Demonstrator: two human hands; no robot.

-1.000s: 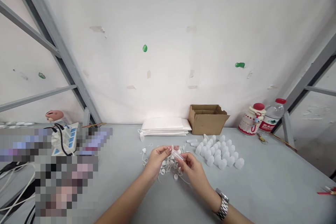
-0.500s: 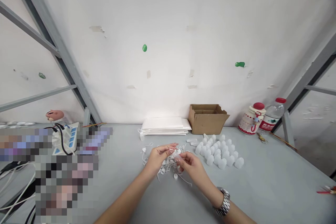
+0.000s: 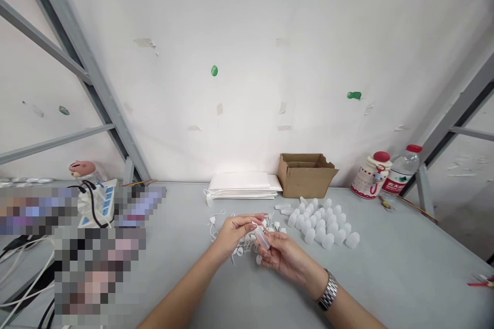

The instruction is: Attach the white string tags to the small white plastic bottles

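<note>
Near the table's middle, my right hand (image 3: 283, 257) holds a small translucent bottle (image 3: 262, 238), tilted, between thumb and fingers. My left hand (image 3: 240, 231) pinches at the bottle's upper end; a small white part seems to be between its fingertips, too small to make out clearly. Under and behind both hands lies a pile of white caps with cords (image 3: 240, 251). To the right stand several translucent white bottle-like pieces (image 3: 328, 240) in a cluster, with a couple lying flat at its left edge.
Behind the hands are a stack of white flat packets (image 3: 241, 185) and an open cardboard box (image 3: 307, 181). A decorated flask (image 3: 368, 180) and a water bottle (image 3: 401, 172) stand at the back right. A power strip (image 3: 106, 203) with cables is at the left.
My right hand has turned and moved slightly lower and right, showing more of the bottle. My left hand has stayed at its top, fingers reaching slightly further right.
</note>
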